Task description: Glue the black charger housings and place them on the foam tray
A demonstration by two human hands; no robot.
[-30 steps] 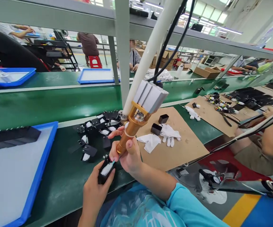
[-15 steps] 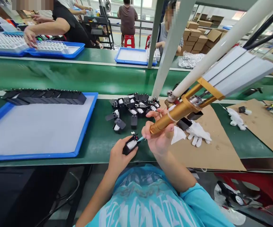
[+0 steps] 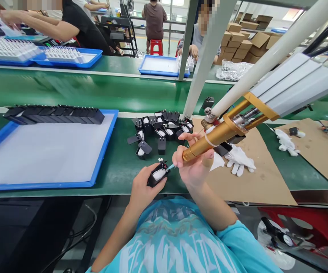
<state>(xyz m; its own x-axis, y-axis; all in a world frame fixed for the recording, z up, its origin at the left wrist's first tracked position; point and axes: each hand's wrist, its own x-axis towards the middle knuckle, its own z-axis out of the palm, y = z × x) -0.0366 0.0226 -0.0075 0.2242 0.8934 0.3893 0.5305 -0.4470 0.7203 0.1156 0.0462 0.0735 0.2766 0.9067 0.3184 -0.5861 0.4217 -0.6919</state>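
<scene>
My left hand (image 3: 142,188) is closed round a small black plastic case (image 3: 152,181), tilted so its inside faces up. A white oblong part (image 3: 159,174) and thin wires show in the case. My right hand (image 3: 193,171) grips the front of a gold-coloured dispensing gun (image 3: 202,147), which slants down from the upper right. Its thin blue nozzle (image 3: 171,167) reaches the right end of the case; whether the tip touches the inside is too small to tell. Behind my hands lies a cluster of similar black cases (image 3: 161,145), several with white parts showing.
On the left is a blue-rimmed tray (image 3: 104,148) with a row of black cases (image 3: 55,115) along its back. White gloves (image 3: 239,159) lie on cardboard (image 3: 255,187) at right. A metal post (image 3: 198,72) and white pole (image 3: 260,57) rise ahead. Co-workers sit beyond the green bench.
The view has shifted slightly. My hands keep the case and nozzle together almost unmoved. Across the bench, a co-worker's hands have moved left, away from the blue tray.
</scene>
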